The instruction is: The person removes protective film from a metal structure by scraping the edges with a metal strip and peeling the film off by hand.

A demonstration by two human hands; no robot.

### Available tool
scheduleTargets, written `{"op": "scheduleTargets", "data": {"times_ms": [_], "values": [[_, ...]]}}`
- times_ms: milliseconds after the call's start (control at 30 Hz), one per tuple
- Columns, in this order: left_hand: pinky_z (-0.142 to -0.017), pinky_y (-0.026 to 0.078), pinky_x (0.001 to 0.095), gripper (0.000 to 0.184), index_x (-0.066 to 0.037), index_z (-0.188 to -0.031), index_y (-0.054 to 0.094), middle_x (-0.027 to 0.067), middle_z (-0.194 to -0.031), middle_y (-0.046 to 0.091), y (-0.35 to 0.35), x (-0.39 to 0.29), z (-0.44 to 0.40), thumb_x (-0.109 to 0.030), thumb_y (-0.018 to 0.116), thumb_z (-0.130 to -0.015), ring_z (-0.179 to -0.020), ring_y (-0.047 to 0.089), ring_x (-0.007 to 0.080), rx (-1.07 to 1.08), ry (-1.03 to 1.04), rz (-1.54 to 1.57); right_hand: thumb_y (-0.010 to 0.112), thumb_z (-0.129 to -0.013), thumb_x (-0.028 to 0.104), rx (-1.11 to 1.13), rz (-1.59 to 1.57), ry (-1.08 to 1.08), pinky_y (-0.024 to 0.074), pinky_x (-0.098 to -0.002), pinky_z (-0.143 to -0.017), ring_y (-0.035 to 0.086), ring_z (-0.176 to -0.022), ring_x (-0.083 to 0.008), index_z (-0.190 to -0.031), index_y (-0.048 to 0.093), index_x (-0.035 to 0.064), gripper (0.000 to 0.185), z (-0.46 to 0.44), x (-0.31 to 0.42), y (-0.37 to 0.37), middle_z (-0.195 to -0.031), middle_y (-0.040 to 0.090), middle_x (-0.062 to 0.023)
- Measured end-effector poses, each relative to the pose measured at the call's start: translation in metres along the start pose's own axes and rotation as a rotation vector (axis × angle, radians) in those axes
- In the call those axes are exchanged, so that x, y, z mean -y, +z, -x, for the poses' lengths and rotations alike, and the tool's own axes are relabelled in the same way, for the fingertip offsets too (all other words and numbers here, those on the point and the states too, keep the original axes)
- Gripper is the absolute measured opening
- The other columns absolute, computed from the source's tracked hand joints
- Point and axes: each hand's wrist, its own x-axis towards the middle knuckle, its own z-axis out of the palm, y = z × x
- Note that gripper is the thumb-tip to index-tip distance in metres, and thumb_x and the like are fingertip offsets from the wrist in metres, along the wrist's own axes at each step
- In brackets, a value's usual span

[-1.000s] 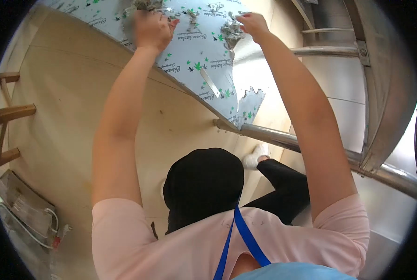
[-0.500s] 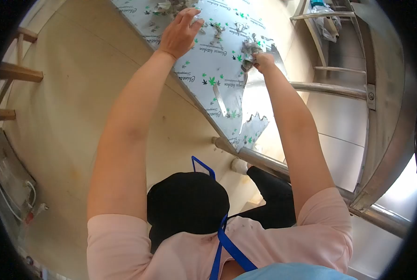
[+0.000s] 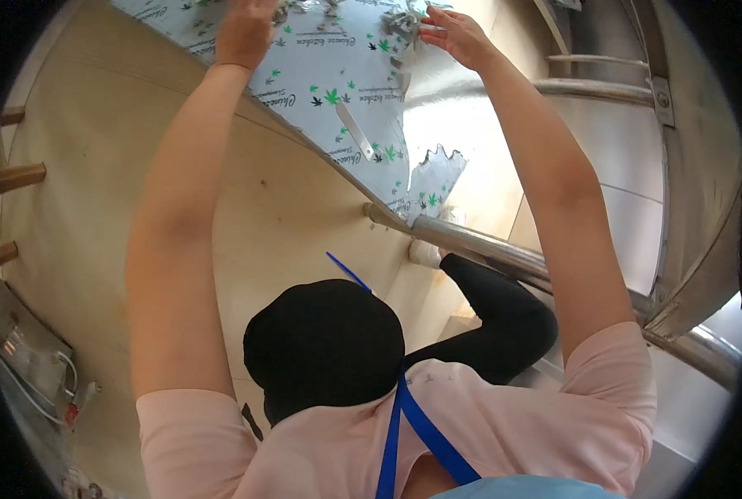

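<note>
A metal panel [image 3: 437, 98] lies across the top of the view, largely covered by printed film [image 3: 304, 75] with green leaves. A bright bare strip shows along its right side. My left hand [image 3: 246, 33] is over the film at the top left; its fingertips are cut off or hidden. Crumpled film scraps [image 3: 402, 25] lie at the torn edge. Beside them is my right hand [image 3: 458, 37], fingers apart. A thin pale blade-like strip [image 3: 354, 130] rests on the film. Near the lower corner is a jagged film piece [image 3: 437, 175].
A metal tube [image 3: 487, 247] runs below the panel's corner, and a metal frame [image 3: 666, 166] stands at the right. Wooden legs [image 3: 13, 180] are at the left edge. A flat device with a cable [image 3: 26, 341] lies on the floor [image 3: 96, 208] at lower left.
The view has shifted, so the panel sits higher. My right hand, at the scraps half a second ago, now has its fingers spread beside them. My left hand has moved toward the top edge.
</note>
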Motion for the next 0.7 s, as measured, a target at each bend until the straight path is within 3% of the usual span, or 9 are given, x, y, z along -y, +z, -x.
{"op": "scheduleTargets", "data": {"times_ms": [67,133,200,267,300,467,533,633,700], "values": [[-0.082,0.039,0.0378,0.03,-0.004,-0.091,0.053,0.0139,-0.096,0.05,0.011,0.013,0.004,0.004,0.045,-0.063,-0.096,0.045,0.0312,-0.078,-0.117,-0.004,0.052,-0.083,0.021,-0.064,0.327,0.085,0.0477,-0.0256,-0.066,0.056,-0.071,-0.016,-0.095,0.052,-0.0005,0.025,0.007,-0.025,-0.015,-0.089,0.055,-0.008],[-0.079,0.039,0.0386,0.027,-0.004,-0.088,0.054,0.0137,-0.093,0.05,0.013,0.006,0.005,0.004,0.044,-0.064,-0.092,0.046,0.0322,-0.101,-0.198,-0.004,0.052,-0.08,0.015,0.165,0.863,0.2,0.0462,-0.0263,-0.058,0.055,-0.065,-0.014,-0.083,0.056,0.0001,0.016,0.028,-0.046,-0.019,-0.075,0.058,-0.0082],[-0.077,0.039,0.0397,0.023,-0.005,-0.084,0.055,0.0135,-0.09,0.05,0.004,0.007,0.002,0.002,0.044,-0.065,-0.088,0.046,0.0329,-0.084,-0.244,-0.03,0.055,-0.077,0.014,0.381,0.864,0.501,0.0462,-0.0272,-0.056,0.055,-0.062,-0.0131,-0.079,0.057,0.0004,0.014,0.045,-0.065,-0.015,-0.068,0.058,-0.0072],[-0.082,0.037,0.0397,0.018,-0.005,-0.081,0.055,0.0143,-0.092,0.051,-0.005,-0.001,0.0,-0.001,0.045,-0.066,-0.094,0.046,0.0315,0.041,-0.304,-0.043,0.059,-0.074,0.014,0.382,1.023,0.488,0.0463,-0.0264,-0.053,0.054,-0.058,-0.0129,-0.076,0.058,0.0007,0.014,0.055,-0.074,-0.011,-0.064,0.058,-0.006],[-0.083,0.037,0.0396,0.017,-0.005,-0.081,0.054,0.0143,-0.092,0.051,-0.01,-0.004,-0.002,-0.001,0.045,-0.066,-0.095,0.045,0.0313,0.033,-0.268,-0.024,0.063,-0.07,0.015,0.294,0.842,0.454,0.0479,-0.0278,-0.045,0.054,-0.049,-0.0147,-0.064,0.06,0.0009,0.016,0.063,-0.074,-0.01,-0.057,0.057,-0.0074],[-0.086,0.035,0.0393,0.018,-0.004,-0.083,0.053,0.0146,-0.096,0.05,-0.008,-0.008,-0.011,-0.001,0.045,-0.067,-0.101,0.043,0.0312,-0.129,-0.093,-0.044,0.064,-0.068,0.014,0.446,0.876,0.8,0.052,-0.0327,-0.051,0.059,-0.057,-0.0191,-0.073,0.059,-0.0039,0.02,0.091,-0.066,0.015,-0.065,0.059,-0.0128],[-0.086,0.035,0.0394,0.02,-0.002,-0.086,0.052,0.0151,-0.097,0.049,-0.002,-0.003,-0.007,0.0,0.044,-0.067,-0.099,0.043,0.0321,-0.161,-0.077,-0.095,0.061,-0.069,0.01,0.351,0.838,0.885,0.0517,-0.0333,-0.052,0.058,-0.057,-0.0197,-0.071,0.057,-0.0036,0.015,0.098,-0.065,0.023,-0.065,0.058,-0.0129],[-0.085,0.036,0.0403,0.024,0.0,-0.09,0.05,0.0172,-0.1,0.047,0.005,0.005,0.003,0.002,0.043,-0.067,-0.097,0.043,0.0339,-0.079,-0.204,-0.023,0.059,-0.069,0.008,0.276,0.712,0.958,0.0509,-0.0328,-0.05,0.058,-0.056,-0.0196,-0.068,0.055,-0.0024,0.012,0.104,-0.067,0.026,-0.063,0.056,-0.0118],[-0.084,0.036,0.0408,0.026,0.0,-0.091,0.05,0.018,-0.1,0.046,0.009,0.009,0.005,0.004,0.042,-0.066,-0.096,0.043,0.0348,-0.095,-0.219,-0.003,0.06,-0.068,0.01,0.311,0.86,0.891,0.0504,-0.0321,-0.049,0.057,-0.054,-0.0197,-0.069,0.055,-0.0023,0.013,0.111,-0.058,0.033,-0.063,0.055,-0.012]]}}
